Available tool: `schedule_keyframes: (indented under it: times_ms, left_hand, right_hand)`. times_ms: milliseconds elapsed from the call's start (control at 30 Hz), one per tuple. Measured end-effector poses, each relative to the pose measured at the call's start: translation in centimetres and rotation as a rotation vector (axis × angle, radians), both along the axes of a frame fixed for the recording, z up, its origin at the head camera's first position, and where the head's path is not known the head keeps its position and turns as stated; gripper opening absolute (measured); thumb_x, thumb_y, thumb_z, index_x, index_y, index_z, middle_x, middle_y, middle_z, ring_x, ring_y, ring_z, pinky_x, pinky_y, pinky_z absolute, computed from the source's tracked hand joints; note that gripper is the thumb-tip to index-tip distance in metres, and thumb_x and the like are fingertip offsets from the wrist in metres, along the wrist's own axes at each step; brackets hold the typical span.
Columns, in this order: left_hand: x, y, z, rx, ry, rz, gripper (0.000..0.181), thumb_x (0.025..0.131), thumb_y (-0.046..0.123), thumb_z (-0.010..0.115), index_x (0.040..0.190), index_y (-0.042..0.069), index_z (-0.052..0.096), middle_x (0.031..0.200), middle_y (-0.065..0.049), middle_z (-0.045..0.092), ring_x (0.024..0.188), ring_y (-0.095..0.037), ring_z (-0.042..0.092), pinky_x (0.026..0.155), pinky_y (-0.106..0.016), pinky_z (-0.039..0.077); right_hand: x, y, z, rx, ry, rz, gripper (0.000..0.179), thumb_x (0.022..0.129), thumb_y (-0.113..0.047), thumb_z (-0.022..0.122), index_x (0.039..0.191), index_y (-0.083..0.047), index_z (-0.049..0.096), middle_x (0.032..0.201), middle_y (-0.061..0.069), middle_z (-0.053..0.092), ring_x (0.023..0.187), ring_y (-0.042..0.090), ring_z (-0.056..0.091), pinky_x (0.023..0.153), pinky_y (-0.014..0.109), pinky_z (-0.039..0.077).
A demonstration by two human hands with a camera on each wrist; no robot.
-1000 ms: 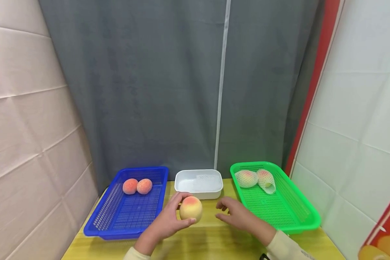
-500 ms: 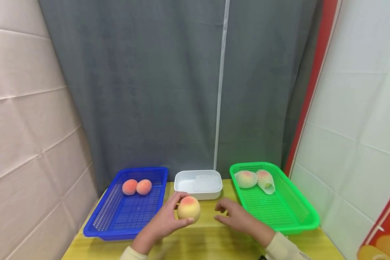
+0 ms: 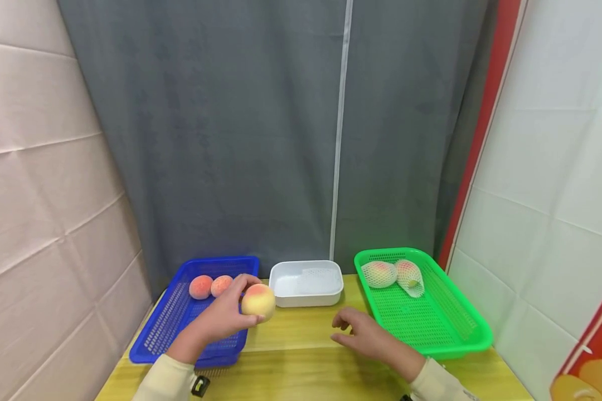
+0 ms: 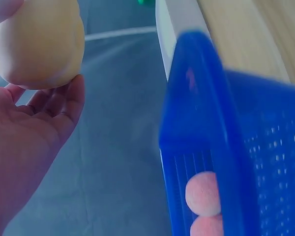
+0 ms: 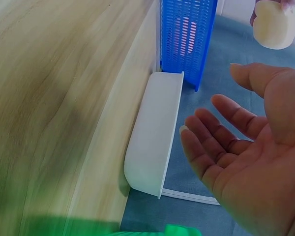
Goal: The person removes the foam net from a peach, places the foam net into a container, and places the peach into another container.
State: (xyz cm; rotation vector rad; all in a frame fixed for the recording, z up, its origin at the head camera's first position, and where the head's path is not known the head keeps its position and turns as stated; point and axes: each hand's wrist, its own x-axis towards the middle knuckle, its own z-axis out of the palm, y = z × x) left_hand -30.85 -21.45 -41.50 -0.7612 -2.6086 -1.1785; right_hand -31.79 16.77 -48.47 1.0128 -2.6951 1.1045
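Note:
My left hand [image 3: 227,312] grips a yellow peach [image 3: 258,302] with a red blush, held up by the right rim of the blue basket [image 3: 150,334]. In the left wrist view the same peach [image 4: 39,46] sits between thumb and fingers. Two redder peaches, a left one [image 3: 200,287] and a right one [image 3: 221,285], lie side by side in the blue basket; the hand partly overlaps the right one. My right hand [image 3: 363,334] hovers over the table near the green basket [image 3: 474,334], fingers loosely bent and holding nothing, as the right wrist view also shows.
A white tub [image 3: 306,301] stands at the back between the baskets, with a piece of white foam net [image 3: 321,278] in it. The green basket holds two net-wrapped peaches [image 3: 379,274]. A grey curtain [image 3: 241,139] hangs behind the wooden table [image 3: 301,373].
My left hand has carried the yellow peach left and a little up, from in front of the white tub to the blue basket's right edge. The right hand has stayed nearly still.

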Motion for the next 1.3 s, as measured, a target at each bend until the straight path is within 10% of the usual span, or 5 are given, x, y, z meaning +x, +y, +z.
schedule_keyframes:
  times_ms: [400, 1300]
  left_hand:
    - [-4.6, -4.1, 0.2, 0.097, -0.083, 0.081, 0.061, 0.088, 0.014, 0.09, 0.137, 0.006, 0.055, 0.132, -0.015, 0.061, 0.102, -0.027, 0.067, 0.079, -0.037, 0.059]
    - [-12.5, -9.3, 1.2, -0.135, -0.087, 0.216, 0.066, 0.095, 0.037, 0.088, 0.142, 0.004, 0.056, 0.131, -0.015, 0.067, 0.106, -0.028, 0.067, 0.091, -0.044, 0.054]
  right_hand:
    - [0.4, 0.2, -0.2, -0.009, -0.048, 0.006, 0.017, 0.103, -0.025, 0.082, 0.109, -0.014, 0.071, 0.11, 0.003, 0.069, 0.101, 0.027, 0.067, 0.085, 0.035, 0.058]
    - [0.8, 0.7, -0.3, -0.007, -0.066, 0.008, 0.019, 0.103, -0.024, 0.081, 0.109, -0.01, 0.071, 0.109, 0.003, 0.069, 0.1, 0.026, 0.066, 0.087, 0.043, 0.06]
